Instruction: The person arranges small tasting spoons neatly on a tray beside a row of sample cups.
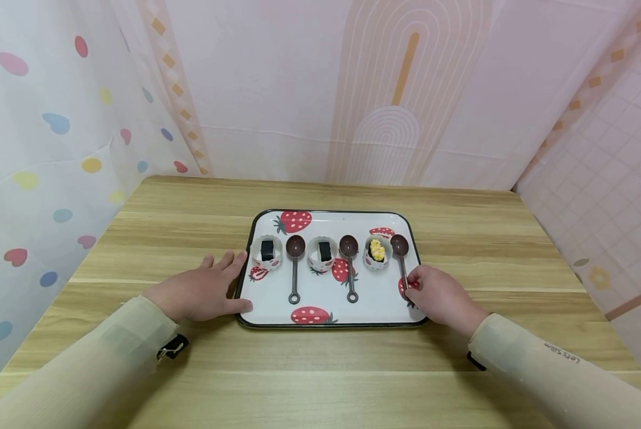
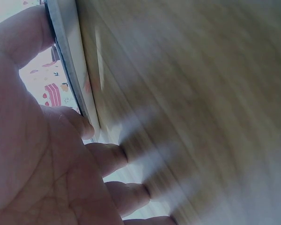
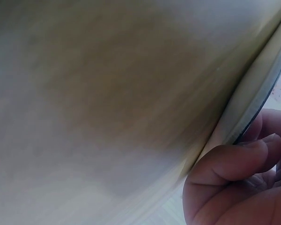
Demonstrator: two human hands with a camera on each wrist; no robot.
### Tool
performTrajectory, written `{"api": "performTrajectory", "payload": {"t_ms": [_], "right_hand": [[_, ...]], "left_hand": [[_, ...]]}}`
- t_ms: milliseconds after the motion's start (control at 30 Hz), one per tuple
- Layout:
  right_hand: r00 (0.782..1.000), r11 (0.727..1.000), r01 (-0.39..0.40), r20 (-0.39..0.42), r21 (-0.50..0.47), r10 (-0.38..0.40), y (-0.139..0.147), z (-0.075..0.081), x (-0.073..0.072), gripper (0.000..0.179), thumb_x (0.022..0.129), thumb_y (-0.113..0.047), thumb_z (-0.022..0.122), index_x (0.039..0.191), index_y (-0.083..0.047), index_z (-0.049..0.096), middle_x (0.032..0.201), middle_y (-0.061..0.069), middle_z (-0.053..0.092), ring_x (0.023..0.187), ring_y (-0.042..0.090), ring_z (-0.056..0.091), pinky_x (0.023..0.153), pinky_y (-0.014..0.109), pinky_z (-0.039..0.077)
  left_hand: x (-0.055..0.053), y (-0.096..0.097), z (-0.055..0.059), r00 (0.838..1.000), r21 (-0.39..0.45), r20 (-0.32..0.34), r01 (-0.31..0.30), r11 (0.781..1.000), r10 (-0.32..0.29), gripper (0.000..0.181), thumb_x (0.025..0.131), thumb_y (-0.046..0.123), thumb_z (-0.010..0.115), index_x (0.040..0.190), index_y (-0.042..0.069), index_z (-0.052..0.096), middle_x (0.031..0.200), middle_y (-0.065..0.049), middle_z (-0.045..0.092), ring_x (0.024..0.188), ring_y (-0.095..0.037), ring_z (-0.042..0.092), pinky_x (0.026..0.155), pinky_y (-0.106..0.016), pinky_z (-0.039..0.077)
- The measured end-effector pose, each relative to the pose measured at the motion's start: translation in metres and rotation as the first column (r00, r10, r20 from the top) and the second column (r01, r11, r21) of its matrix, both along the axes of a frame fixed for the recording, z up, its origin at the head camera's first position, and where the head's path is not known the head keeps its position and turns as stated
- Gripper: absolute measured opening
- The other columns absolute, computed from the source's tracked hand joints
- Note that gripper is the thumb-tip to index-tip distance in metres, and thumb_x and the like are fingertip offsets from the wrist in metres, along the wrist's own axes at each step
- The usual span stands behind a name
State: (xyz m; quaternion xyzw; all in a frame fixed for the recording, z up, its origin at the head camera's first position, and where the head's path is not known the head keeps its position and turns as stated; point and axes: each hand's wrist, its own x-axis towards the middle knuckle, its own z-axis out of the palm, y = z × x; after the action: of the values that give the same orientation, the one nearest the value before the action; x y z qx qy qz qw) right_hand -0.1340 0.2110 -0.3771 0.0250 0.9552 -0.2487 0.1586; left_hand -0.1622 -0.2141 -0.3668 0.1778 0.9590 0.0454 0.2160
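A white tray (image 1: 269, 310) with a dark rim and strawberry print lies on the table. On it stand three paper cups in a row: a left cup (image 1: 273, 262) and a middle cup (image 1: 322, 265), each with a black-wrapped white piece, and a right cup (image 1: 376, 262) with a yellow-topped piece. Beside each cup lies a brown spoon: left (image 1: 295, 247), middle (image 1: 349, 245), right (image 1: 400, 245). My right hand (image 1: 440, 298) pinches the right spoon's handle at the tray's right edge. My left hand (image 1: 202, 290) rests spread at the left edge, its thumb over the rim.
The wooden table (image 1: 320, 369) reaches out around the tray on all sides. Printed cloth (image 1: 277, 107) hangs behind it, and more patterned cloth (image 1: 46, 179) covers the left and right sides.
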Motion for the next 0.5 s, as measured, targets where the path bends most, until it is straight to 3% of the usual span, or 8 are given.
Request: {"api": "performTrajectory", "payload": {"t_ms": [500], "right_hand": [[1.0,1.0,0.004,0.006,-0.004,-0.004,-0.0005,-0.0001,0.0007,0.019,0.1,-0.016,0.069,0.114,-0.002,0.067,0.08,0.006,0.064,0.064,0.017,0.056,0.055,0.029,0.046]], "left_hand": [[-0.0007,-0.0005,-0.0021,1.0,0.008,0.01,-0.019,1.0,0.019,0.118,0.09,0.082,0.057,0.17,0.008,0.011,0.173,-0.029,0.015,0.152,-0.066,0.015,0.11,-0.075,0.039]]}}
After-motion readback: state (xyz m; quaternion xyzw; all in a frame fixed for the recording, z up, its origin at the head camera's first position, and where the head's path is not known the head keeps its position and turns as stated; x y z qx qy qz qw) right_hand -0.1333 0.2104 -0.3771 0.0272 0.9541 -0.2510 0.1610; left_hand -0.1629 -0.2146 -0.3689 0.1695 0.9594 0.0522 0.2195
